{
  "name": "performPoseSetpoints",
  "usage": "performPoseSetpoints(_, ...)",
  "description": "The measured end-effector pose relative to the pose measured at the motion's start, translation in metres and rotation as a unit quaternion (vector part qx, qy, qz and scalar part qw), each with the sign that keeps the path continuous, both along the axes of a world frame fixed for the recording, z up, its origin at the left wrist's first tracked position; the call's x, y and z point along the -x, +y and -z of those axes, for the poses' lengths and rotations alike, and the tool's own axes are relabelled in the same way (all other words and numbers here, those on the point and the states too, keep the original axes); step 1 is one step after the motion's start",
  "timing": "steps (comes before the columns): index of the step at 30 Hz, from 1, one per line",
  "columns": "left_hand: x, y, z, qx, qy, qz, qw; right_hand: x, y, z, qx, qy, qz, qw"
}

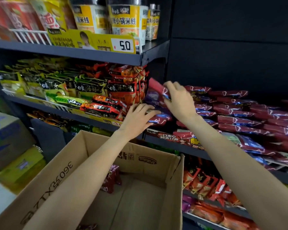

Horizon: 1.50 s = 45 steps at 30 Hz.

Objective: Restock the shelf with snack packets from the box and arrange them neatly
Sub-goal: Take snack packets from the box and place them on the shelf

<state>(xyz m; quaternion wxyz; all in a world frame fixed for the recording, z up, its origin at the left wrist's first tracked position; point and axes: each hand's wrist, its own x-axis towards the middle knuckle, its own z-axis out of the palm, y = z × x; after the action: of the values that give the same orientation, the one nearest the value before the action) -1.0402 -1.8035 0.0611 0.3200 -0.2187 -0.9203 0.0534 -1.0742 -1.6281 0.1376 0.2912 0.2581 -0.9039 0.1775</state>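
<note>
An open cardboard box [153, 165] stands below me, with a dark red snack packet [112, 177] leaning at its far left wall and another at the bottom edge. On the shelf [173, 144] ahead lie stacks of dark red and blue snack packets [236, 117]. My right hand [179, 99] grips a red packet [156, 89] tilted upright at the left end of that stack. My left hand [137, 116] lies flat against the lower packets [161, 118] of the same pile, fingers pressing on them.
Left of the pile stand green and orange noodle bags [93, 90] on a wire-fronted shelf. Cup noodles [125, 17] and a yellow price tag [122, 45] sit on the shelf above. Orange packets [204, 181] fill lower shelves at right. Cartons [8, 138] stack at the left.
</note>
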Motion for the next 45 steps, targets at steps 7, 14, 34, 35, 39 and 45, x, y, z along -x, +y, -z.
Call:
performPoseSetpoints(7,-0.007,-0.002,0.021,-0.004,-0.035,-0.003,0.999,0.011,0.0,0.017,-0.178,-0.177,-0.03,0.968)
performPoseSetpoints(14,-0.015,-0.014,0.019,-0.105,-0.104,0.007,0.989,0.005,0.009,0.018,-0.167,-0.278,-0.042,0.945)
performPoseSetpoints(34,-0.19,-0.159,0.129,-0.179,-0.321,-0.222,0.903,-0.133,-0.125,0.184,-0.203,-0.28,-0.141,0.928)
performPoseSetpoints(35,-0.192,-0.161,0.139,-0.162,-0.37,-0.252,0.879,-0.128,-0.135,0.198,-0.213,-0.295,-0.127,0.923)
performPoseSetpoints(39,-0.204,-0.162,0.182,0.001,-0.484,-0.266,0.834,-0.109,-0.171,0.246,-0.227,-0.321,-0.084,0.916)
performPoseSetpoints(45,-0.206,-0.19,0.221,0.131,-0.515,-0.185,0.827,-0.09,-0.21,0.295,-0.227,-0.326,-0.074,0.915)
